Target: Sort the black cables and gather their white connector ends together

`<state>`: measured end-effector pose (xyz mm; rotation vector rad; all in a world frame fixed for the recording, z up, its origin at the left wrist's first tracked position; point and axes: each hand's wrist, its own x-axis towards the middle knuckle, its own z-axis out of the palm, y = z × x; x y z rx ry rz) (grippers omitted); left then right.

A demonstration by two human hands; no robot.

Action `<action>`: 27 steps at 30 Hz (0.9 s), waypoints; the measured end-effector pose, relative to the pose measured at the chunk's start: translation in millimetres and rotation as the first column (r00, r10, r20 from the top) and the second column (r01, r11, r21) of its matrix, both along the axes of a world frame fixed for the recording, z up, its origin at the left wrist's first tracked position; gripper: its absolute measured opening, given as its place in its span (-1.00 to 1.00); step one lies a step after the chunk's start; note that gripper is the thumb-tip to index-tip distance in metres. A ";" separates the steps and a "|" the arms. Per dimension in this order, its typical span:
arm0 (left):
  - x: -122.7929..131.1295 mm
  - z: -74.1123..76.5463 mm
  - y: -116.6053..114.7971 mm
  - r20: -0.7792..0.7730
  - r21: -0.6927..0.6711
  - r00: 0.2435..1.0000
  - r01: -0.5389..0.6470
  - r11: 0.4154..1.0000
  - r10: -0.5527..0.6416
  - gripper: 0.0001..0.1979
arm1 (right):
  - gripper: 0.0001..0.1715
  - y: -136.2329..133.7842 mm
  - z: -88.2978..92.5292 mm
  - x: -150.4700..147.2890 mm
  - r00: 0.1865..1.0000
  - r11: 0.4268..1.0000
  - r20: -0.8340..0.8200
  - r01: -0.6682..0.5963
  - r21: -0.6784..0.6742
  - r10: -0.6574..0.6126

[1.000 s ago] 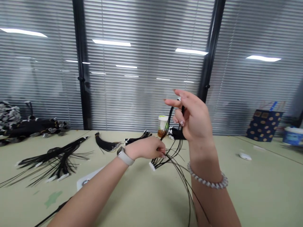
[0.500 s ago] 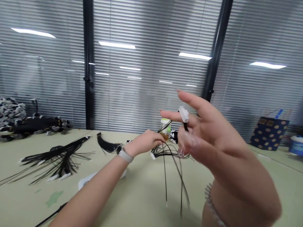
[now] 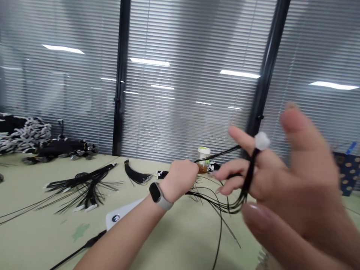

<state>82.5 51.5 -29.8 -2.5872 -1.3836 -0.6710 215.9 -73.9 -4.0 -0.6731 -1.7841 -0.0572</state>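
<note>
My right hand (image 3: 281,176) is raised at the right, close to the camera. A white connector (image 3: 262,141) lies against its fingers, and black wires (image 3: 249,176) hang from it across the palm side. The thumb and index finger are spread apart. My left hand (image 3: 184,174), with a grey-banded watch on the wrist, is at the centre above the table. Its fingers are curled round the black wires, largely hidden behind the back of the hand. Loose wire ends (image 3: 221,232) dangle between the hands.
Bundles of black cables (image 3: 84,183) lie on the left of the table (image 3: 174,240), with larger piles (image 3: 62,146) behind. A white device (image 3: 123,212) sits under my left forearm. A lidded jar (image 3: 203,153) and a dotted bag (image 3: 347,172) stand farther back.
My right hand has moved right and nearer the camera, its thumb and index finger spreading wider. More black wires now stretch between the hands. The view has shifted left.
</note>
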 end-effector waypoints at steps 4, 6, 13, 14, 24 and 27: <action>-7.6 4.2 -2.9 -0.021 0.091 1.000 -0.009 0.996 0.011 -0.76 | -0.13 2.6 4.4 6.8 0.970 0.974 -0.136 -0.182 0.136 0.200; -11.6 6.6 -3.3 -0.022 0.036 0.996 0.084 0.996 -0.083 -0.65 | -0.38 1.3 8.4 8.2 0.953 0.981 -0.246 -0.149 0.127 0.177; -15.3 17.0 -11.8 0.111 -0.326 0.920 0.391 0.861 -0.376 -0.53 | -0.67 24.1 23.6 14.4 0.817 0.990 -0.562 -0.071 0.123 0.128; -15.7 17.8 -12.4 0.109 -0.350 0.921 0.387 0.853 -0.373 -0.52 | -0.69 29.1 25.2 15.5 0.803 0.988 -0.579 -0.067 0.142 0.138; -15.7 13.9 -6.4 0.062 -0.356 0.951 0.305 0.883 -0.303 -0.49 | -0.66 14.5 20.1 -0.3 0.793 0.977 -0.571 -0.158 0.146 0.214; -17.9 12.4 -2.4 0.075 -0.327 0.937 0.345 0.880 -0.340 -0.57 | -0.63 9.7 16.0 -2.2 0.815 0.972 -0.530 -0.198 0.128 0.236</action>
